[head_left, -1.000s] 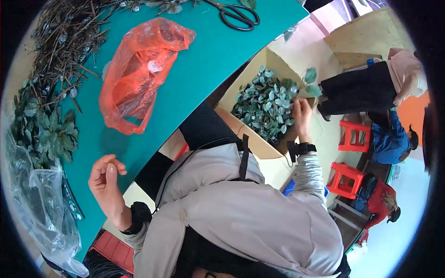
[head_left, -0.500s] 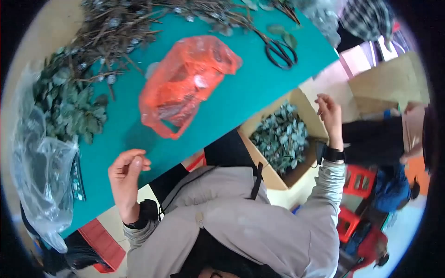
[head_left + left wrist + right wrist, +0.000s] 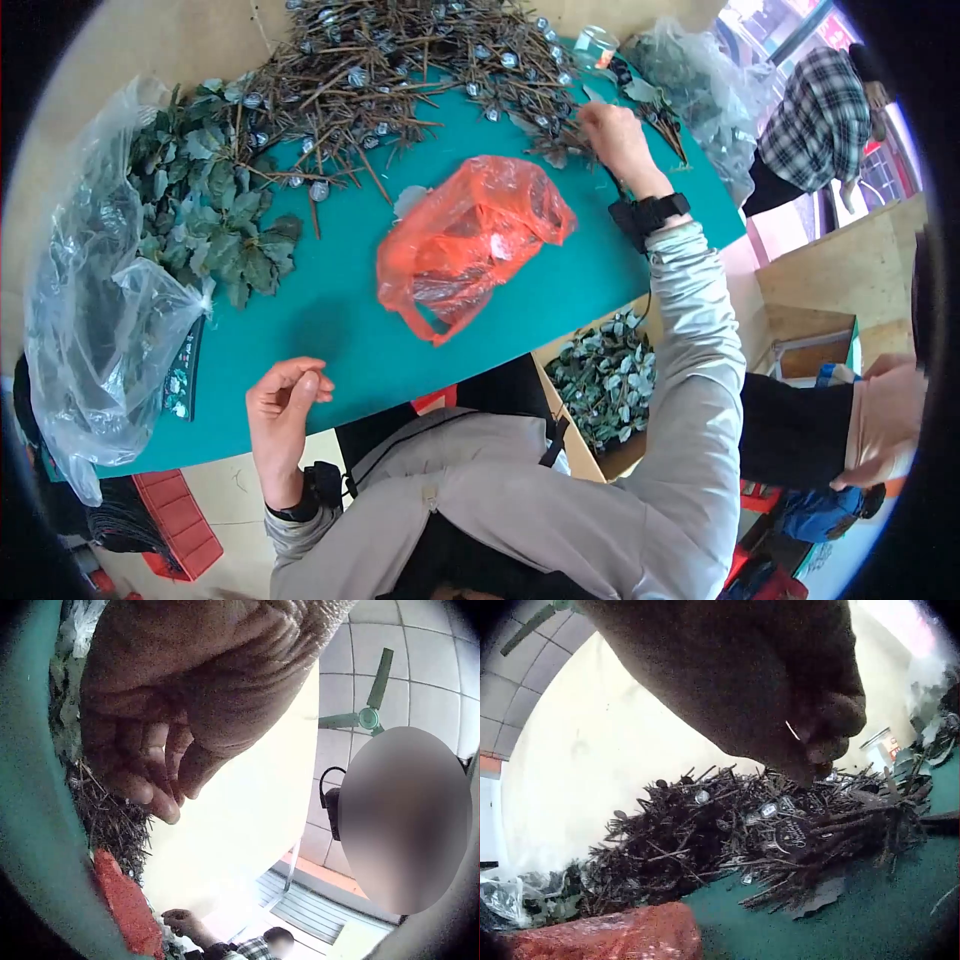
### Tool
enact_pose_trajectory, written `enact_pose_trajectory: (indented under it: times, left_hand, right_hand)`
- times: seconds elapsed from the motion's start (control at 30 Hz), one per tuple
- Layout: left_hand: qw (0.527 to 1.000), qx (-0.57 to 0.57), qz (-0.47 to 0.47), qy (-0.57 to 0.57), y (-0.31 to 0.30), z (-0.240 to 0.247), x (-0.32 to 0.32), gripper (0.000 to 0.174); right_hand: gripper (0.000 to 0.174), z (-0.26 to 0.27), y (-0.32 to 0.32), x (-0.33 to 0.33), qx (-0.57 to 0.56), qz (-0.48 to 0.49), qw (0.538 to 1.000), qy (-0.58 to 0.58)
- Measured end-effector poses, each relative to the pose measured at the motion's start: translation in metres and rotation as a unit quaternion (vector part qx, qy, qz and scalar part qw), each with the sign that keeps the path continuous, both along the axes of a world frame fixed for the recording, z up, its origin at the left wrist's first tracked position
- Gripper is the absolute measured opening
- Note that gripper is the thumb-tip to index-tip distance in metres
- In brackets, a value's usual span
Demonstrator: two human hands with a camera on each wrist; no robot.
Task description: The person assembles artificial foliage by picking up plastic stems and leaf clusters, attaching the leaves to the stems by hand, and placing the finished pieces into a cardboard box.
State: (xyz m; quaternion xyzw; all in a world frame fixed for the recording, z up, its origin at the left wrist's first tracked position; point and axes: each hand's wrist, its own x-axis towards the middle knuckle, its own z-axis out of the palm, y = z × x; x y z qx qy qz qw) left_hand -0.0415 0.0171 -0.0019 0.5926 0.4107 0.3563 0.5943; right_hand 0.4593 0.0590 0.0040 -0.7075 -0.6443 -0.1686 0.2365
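Observation:
My right hand (image 3: 617, 140) reaches over the right end of a pile of brown twigs (image 3: 345, 95) with small round silvery labels. In the right wrist view its bent fingers (image 3: 829, 746) hang at the top of the twigs (image 3: 682, 832), with nothing seen in them. My left hand (image 3: 283, 408) hovers at the near table edge, palm turned inward, fingers loosely curled. The left wrist view shows nothing between thumb and fingers. Between the hands lies a crumpled red plastic bag (image 3: 470, 245). Scissors seen earlier are mostly hidden by my right hand and forearm.
Green leafy sprigs (image 3: 225, 215) and a clear plastic bag (image 3: 105, 330) lie on the green table (image 3: 335, 335) at left. Another clear bag (image 3: 700, 80) and a small clear container (image 3: 595, 47) stand back right. A cardboard box (image 3: 580, 455) of leafy sprigs sits below the edge. People stand at right.
My right hand has let go of a leafy sprig over the cardboard box and moved up and left across the table to the twigs. The head view has turned; my left hand keeps its loose curl.

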Motion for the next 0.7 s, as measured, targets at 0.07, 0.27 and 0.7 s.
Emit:
enact_pose_trajectory:
  times: [0.07, 0.27, 0.7]
  left_hand:
    - [1.0, -0.002, 0.005, -0.006, 0.003, -0.003, -0.004, 0.015]
    - [1.0, -0.011, -0.007, -0.022, 0.01, -0.011, -0.002, 0.015]
    - [0.999, -0.02, -0.029, -0.027, 0.01, -0.007, 0.012, 0.014]
  right_hand:
    - [0.015, -0.002, 0.008, 0.007, -0.116, -0.077, 0.99, -0.024]
    - [0.017, -0.009, 0.013, 0.017, -0.198, -0.113, 0.97, -0.081]
    - [0.031, 0.071, -0.027, 0.002, -0.152, -0.027, 0.857, 0.491]
